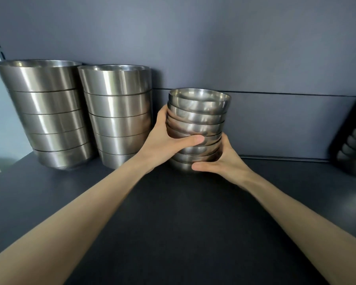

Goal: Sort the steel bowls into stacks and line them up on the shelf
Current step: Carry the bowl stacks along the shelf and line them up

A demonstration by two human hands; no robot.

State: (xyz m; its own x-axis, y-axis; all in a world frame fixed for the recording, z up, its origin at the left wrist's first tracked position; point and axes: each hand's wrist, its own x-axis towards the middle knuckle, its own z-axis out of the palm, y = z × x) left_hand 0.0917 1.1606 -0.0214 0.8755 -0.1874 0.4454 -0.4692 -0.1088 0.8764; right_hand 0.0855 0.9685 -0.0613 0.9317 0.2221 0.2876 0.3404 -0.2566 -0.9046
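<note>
Rounded brushed-steel bowl stack [197, 118]: left hand [164, 145], right hand [226, 163] grips clamped round it; matte dark shelf [173, 223] beneath

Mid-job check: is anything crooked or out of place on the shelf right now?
The small bowl stack, held between the left hand and right hand, is askew: its upper bowls sit tilted and their rims are not parallel. The far-left large stack and the second large stack look evenly nested.

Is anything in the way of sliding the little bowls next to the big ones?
No object fills the gap between the small stack and the nearer big stack; only the left hand gripping the small stack sits there.
</note>
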